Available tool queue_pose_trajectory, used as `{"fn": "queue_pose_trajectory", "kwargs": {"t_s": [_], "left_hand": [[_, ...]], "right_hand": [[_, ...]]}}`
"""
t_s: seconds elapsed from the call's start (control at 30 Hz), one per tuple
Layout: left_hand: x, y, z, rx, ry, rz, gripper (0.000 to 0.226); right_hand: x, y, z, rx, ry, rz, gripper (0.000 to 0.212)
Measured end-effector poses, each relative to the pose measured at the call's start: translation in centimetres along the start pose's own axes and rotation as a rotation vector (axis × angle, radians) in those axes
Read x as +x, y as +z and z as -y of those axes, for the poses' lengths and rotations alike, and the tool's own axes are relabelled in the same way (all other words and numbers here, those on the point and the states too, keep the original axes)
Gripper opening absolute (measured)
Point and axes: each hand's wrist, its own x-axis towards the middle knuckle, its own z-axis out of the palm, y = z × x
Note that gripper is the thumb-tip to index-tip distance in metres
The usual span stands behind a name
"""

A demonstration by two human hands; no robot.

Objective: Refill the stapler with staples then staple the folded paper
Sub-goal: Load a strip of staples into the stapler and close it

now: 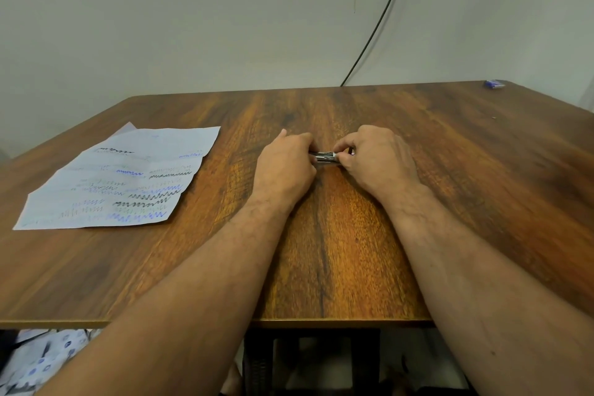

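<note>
We've got the small metal stapler (324, 157) mid-table, our left hand (284, 167) clenched round one end to brace it, right hand (374, 161) pinching the other end, probably working the staple tray; staples themselves too small to tell. Scribbled paper (119, 180) lies well apart on the left, unstapled. The wooden table (337, 251) has open room all around; a small blue box (495, 84) sits at the far right corner.

A wooden table (353, 251) with dark grain fills the lower view. At its two o'clock corner lies a small blue packet (495, 84). A black cable (379, 21) runs down the pale wall (193, 16) at twelve o'clock. Patterned fabric (38, 360) shows below the table's edge at seven o'clock.
</note>
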Motion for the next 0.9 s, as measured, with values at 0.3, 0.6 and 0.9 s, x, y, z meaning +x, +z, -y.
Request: {"fn": "queue_pose_trajectory", "kwargs": {"t_s": [0.3,0.6,0.9], "left_hand": [[-0.26,-0.46,-0.2,-0.032,-0.004,0.023,0.018],[-0.28,-0.49,-0.18,-0.056,0.001,0.055,0.013],[-0.38,-0.44,-0.19,-0.053,-0.006,0.059,0.013]], "right_hand": [[-0.06,-0.13,0.04,0.002,0.027,0.003,0.018],[-0.01,0.11,0.24,-0.023,0.083,0.026,0.015],[-0.34,0.13,0.14,0.011,0.092,0.038,0.02]]}}
